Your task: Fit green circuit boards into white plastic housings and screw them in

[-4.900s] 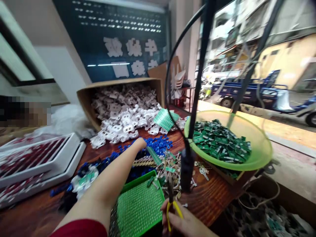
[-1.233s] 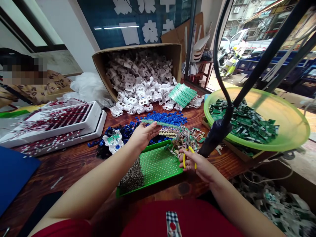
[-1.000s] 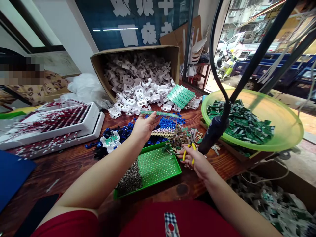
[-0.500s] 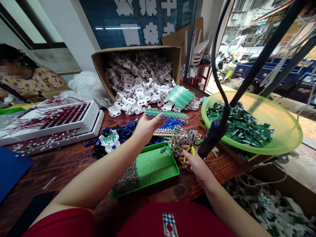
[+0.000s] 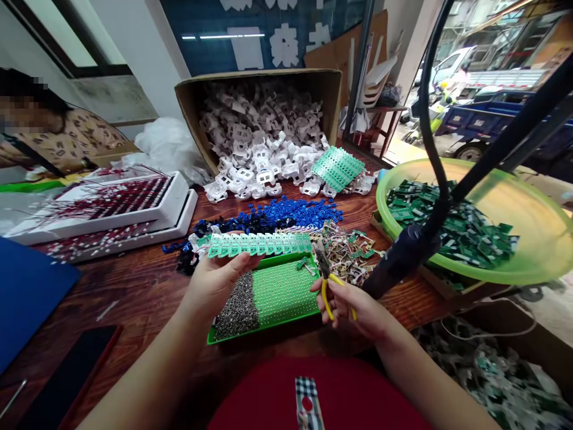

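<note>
My left hand (image 5: pixel 219 278) grips a long green strip of circuit boards (image 5: pixel 262 245) by its left end, face up and level. My right hand (image 5: pixel 342 301) is closed around the yellow handles of cutting pliers (image 5: pixel 324 269); their jaws point up and sit close to the strip's right end. Whether the jaws touch the strip I cannot tell. Below the strip lies a green perforated tray (image 5: pixel 286 292) with small metal screws (image 5: pixel 235 307) heaped in its left part and a few wired pieces at its upper right corner. Wired board pieces (image 5: pixel 351 254) are piled beyond the pliers.
A yellow-green basin (image 5: pixel 532 221) of cut boards stands right, behind a black lamp stand (image 5: pixel 403 257). White plastic housings (image 5: pixel 264 167) spill from a cardboard box (image 5: pixel 192 113), with stacked green board sheets (image 5: pixel 339 169) beside them. Foam trays (image 5: pixel 172 203) and a phone (image 5: pixel 71 376) lie left. A co-worker sits far left.
My left hand has brought the strip down and nearer me, from above the blue parts to over the tray, turning its face up. The pliers have come up beside its right end.
</note>
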Demonstrator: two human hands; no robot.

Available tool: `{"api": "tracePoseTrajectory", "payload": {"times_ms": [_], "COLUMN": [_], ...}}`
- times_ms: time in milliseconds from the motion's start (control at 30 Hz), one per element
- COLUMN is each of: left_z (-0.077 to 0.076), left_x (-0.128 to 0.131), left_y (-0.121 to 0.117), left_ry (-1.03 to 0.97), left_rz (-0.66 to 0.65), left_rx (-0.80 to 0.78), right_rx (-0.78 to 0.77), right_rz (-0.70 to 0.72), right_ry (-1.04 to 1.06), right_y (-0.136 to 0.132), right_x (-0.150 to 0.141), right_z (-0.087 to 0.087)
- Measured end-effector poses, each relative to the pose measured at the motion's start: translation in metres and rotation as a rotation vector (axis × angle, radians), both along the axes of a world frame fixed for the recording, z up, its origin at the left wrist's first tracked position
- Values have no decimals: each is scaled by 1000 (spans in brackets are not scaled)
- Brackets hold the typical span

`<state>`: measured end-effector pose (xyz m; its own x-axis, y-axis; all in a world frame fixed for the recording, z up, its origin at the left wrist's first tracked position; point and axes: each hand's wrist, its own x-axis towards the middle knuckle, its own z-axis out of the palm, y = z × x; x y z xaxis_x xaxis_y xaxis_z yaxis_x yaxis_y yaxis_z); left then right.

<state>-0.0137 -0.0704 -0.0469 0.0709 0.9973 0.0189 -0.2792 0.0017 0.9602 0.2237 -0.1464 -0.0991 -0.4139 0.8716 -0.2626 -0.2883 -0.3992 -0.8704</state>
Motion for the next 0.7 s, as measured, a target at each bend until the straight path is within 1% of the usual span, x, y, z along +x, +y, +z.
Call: {"api": "tracePoseTrajectory", "payload": {"times_ms": [133,267,367,467,567,700], "left_z": [-7,-13,-14,-11,-5,0], "left_x": [4,6,6,7,10,18], "left_y": [-9,-16,-21,-26,-31,-38], "left_ry": [33,147,227,288,346,448], "left_rz": [42,84,114,131,142,127], "left_rx": [22,48,85,110,134,158], "right_rx": [16,26,30,39,67,122], "right_rz": [5,2,-9,-24,-60,-182], "right_ry": [-56,-119,-154,-190,-271,-456], "right_y": [-3,-3,-3,-2,-1,0], "right_x": [-2,-4,-6,-8,-9,-8], "right_z": [0,0,1,-2,-9,-18]}}
